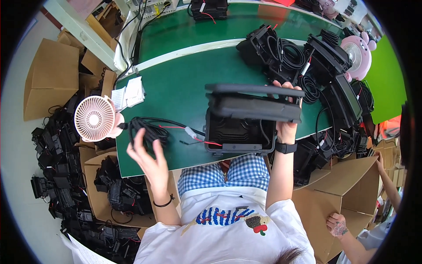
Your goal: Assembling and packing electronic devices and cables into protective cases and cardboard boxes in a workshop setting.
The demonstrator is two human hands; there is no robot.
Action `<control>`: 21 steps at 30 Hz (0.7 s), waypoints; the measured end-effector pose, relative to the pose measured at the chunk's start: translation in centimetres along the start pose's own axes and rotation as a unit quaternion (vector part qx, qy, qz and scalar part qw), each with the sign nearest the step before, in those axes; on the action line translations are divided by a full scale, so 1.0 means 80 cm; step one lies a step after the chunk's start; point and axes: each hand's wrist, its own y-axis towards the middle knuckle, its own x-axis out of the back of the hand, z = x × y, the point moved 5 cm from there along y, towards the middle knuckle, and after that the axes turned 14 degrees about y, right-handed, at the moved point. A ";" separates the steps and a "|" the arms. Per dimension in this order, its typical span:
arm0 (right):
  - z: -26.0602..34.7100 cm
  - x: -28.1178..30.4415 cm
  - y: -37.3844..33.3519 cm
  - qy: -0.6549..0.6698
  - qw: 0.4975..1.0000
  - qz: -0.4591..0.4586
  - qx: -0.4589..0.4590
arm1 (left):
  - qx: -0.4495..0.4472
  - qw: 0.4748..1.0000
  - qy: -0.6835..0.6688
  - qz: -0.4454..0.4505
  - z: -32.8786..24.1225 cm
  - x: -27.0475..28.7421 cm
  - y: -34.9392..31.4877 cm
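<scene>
A black plastic case [237,127] sits open at the near edge of the green table, in front of my lap. My right hand [286,130] grips its black lid [259,108] at the right end, thumb and fingers wrapped round it; the lid is smeared by motion. Whether it is still hinged to the case I cannot tell. A red wire and a white connector [190,132] run out of the case on the left. They lie beside a coiled black cable [151,132]. My left hand [150,162] hovers at that coil, fingers spread, holding nothing.
A pink fan [94,119] and white papers [132,93] are at the left. More black cases with coiled cables [290,55] crowd the right side, near another pink fan [357,55]. Cardboard boxes [318,211] flank me; a co-worker's hand [337,224] touches the right one.
</scene>
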 end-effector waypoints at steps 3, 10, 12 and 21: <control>0.004 0.036 -0.011 0.009 0.996 -0.076 -0.046 | 0.076 0.995 -0.063 -0.020 0.044 -0.005 0.002; -0.019 0.021 0.021 -0.180 0.965 -0.156 -0.110 | 0.067 0.996 0.047 0.031 0.118 0.004 0.006; -0.029 0.022 0.019 -0.170 0.964 -0.156 -0.133 | 0.065 0.988 0.100 -0.098 0.100 0.025 -0.005; -0.053 0.027 0.006 -0.177 0.958 -0.144 -0.174 | -0.071 0.974 -0.085 0.196 -0.025 -0.026 -0.028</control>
